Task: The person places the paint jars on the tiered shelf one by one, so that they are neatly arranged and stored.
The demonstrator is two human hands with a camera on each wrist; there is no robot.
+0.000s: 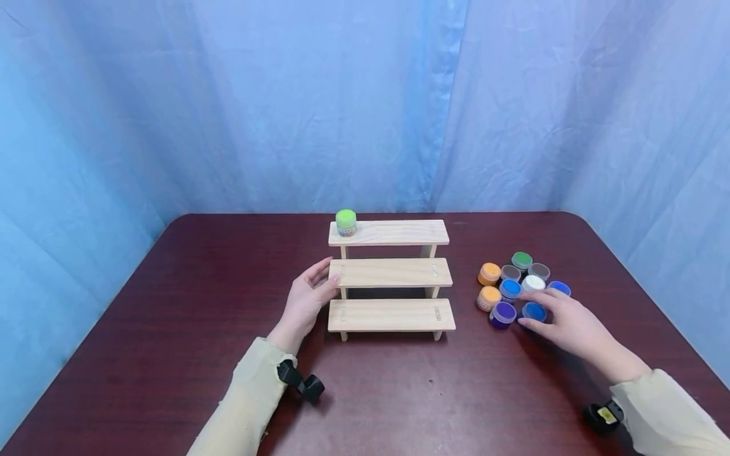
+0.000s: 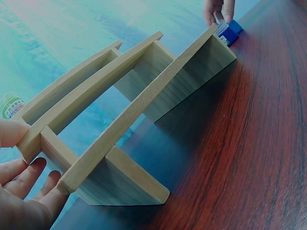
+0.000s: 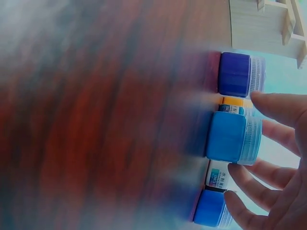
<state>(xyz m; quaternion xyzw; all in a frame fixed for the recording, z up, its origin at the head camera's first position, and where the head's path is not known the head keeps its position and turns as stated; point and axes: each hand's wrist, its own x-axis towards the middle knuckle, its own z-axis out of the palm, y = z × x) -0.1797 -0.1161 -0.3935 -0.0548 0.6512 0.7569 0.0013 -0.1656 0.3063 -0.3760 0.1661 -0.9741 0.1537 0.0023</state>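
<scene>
A three-tier wooden shelf (image 1: 390, 273) stands mid-table. My left hand (image 1: 303, 303) holds the left end of its middle tier, thumb on top and fingers beneath, as the left wrist view confirms at the shelf (image 2: 139, 105). One light green jar (image 1: 346, 223) sits at the top tier's left end. My right hand (image 1: 578, 326) hovers with parted, slightly bent fingers around a blue jar (image 1: 534, 312), at the front of a group of paint jars. In the right wrist view, the thumb is near a purple jar (image 3: 235, 74) and fingertips are by the blue jar's lid (image 3: 250, 140); contact is unclear.
Two orange jars (image 1: 489, 273), a green jar (image 1: 521, 261), a white jar (image 1: 533, 284) and several blue, purple or dark-topped jars stand close together right of the shelf. A blue curtain (image 1: 319, 107) hangs behind the dark red table (image 1: 399, 392).
</scene>
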